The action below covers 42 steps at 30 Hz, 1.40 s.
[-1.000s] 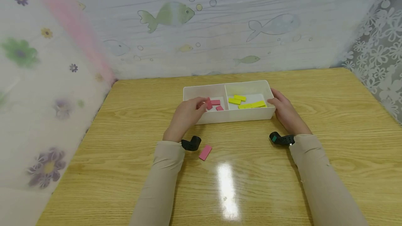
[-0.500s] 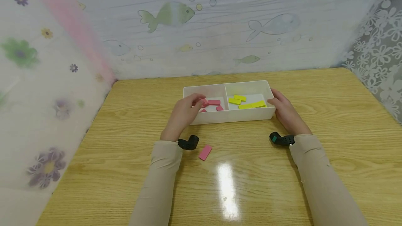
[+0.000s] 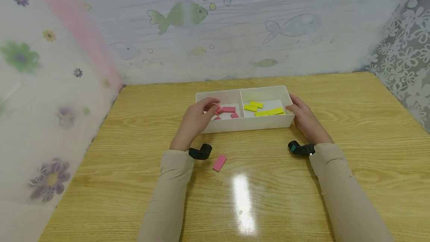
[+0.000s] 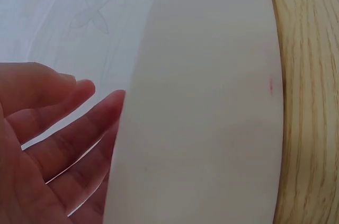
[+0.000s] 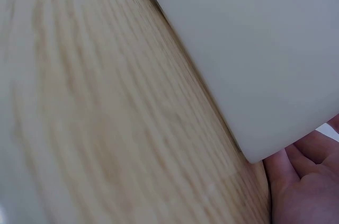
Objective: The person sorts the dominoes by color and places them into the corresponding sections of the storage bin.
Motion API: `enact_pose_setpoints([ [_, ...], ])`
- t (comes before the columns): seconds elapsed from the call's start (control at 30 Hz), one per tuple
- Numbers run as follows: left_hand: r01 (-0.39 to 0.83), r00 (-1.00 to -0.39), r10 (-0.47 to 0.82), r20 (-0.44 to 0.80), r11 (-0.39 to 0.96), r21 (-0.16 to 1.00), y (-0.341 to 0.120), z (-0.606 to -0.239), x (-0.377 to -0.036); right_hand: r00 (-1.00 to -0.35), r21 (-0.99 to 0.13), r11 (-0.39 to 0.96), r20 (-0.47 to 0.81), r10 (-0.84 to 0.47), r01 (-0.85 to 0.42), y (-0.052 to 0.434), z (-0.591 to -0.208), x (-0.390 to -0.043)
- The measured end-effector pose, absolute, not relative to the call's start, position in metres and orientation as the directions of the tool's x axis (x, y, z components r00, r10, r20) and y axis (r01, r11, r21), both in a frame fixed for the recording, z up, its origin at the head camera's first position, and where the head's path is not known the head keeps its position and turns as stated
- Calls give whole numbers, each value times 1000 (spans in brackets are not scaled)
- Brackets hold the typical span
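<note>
A white two-compartment box (image 3: 260, 123) stands on the table. Several pink domino-like blocks (image 3: 229, 109) lie in its left compartment, and several yellow ones (image 3: 276, 111) in the right. My left hand (image 3: 196, 120) reaches over the front wall into the left compartment, its thumb and fingers loosely bent above the pink blocks. In the left wrist view, these fingers (image 4: 69, 147) show no block between them. My right hand (image 3: 306, 122) grips the box's right end, thumb at the rim; the right wrist view shows its fingers (image 5: 302, 160) at the box corner.
A single pink block (image 3: 220, 163) lies on the wooden table (image 3: 268, 189) in front of the box, near the left wrist camera (image 3: 201, 152). A fish-patterned curtain (image 3: 228, 47) hangs behind the table, with a flowered one at the left.
A pink block at my left fingertips has gone down among the others in the left compartment. The left hand has drawn slightly left, its fingers loosened. My right hand stays on the box.
</note>
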State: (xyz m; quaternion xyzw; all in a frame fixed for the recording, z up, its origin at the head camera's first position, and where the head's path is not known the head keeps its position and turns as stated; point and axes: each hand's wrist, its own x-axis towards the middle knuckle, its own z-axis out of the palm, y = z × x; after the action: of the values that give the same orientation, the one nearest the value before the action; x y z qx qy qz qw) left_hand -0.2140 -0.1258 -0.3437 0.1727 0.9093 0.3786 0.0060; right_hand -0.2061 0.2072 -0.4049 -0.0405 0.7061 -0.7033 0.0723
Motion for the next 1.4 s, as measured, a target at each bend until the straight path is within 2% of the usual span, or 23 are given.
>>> enact_pose_setpoints([
  [0.43,317,-932,345,110,631,708,-126,-333,-210,-986,-998,6,-65,-153,65,207,-404,-206],
  [0.77,301,-906,418,60,540,786,-120,-327,-204,-986,-999,2,-51,-157,51,206,-403,-206],
  [0.87,309,-897,441,44,551,775,-117,-327,-203,-986,-999,0,-47,-160,47,206,-403,-206],
  [1.03,302,-861,506,-48,585,753,-111,-325,-194,-984,-999,-5,-44,-170,45,207,-402,-203],
  [1.2,357,-812,578,-85,605,712,-104,-325,-182,-984,-999,-8,-42,-170,44,208,-401,-199],
  [1.33,390,-794,593,-131,662,640,-95,-322,-170,-984,-999,-1,-40,-175,41,210,-400,-195],
  [1.4,401,-792,583,-180,720,566,-90,-321,-164,-983,-999,2,-36,-181,37,212,-399,-194],
])
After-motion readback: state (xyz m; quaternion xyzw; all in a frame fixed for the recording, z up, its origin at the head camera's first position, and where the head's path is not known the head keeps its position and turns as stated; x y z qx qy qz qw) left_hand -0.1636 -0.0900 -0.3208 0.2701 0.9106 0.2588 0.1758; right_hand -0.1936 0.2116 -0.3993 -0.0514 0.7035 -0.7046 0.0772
